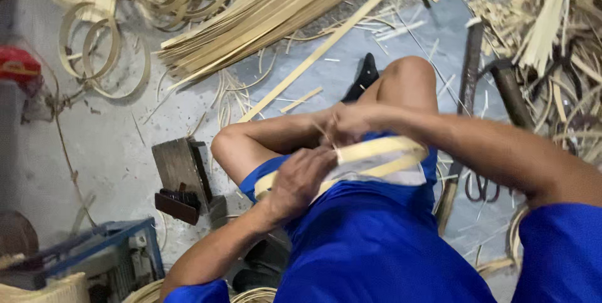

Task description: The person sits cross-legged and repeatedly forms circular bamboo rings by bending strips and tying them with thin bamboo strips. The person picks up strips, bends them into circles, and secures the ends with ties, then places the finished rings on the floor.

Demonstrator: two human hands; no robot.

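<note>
Gripping a bent bamboo strip hoop [376,155], the left hand [301,180] is closing its fingers over the near left part of the band, which is lying across the person's lap, on the blue shorts [370,240]. Moving rightward, the right hand [351,121] is pinching the far edge of the same hoop, with thin pale slivers sticking out between its fingers; the exact finger hold is blurred. Both bare knees are rising behind the hoop. At far left, coiled bamboo hoops [103,49] are lying on the grey concrete floor [106,146], and a dark wooden block [182,174] is standing near the left knee. A blue metal frame [106,243] is sitting at the lower left. Across the upper middle, a bundle of long split bamboo strips [276,14] is lying diagonally. At right, a heap of bamboo offcuts [552,33] is covering the floor, with dark scissors [480,185] just beside the right forearm.
</note>
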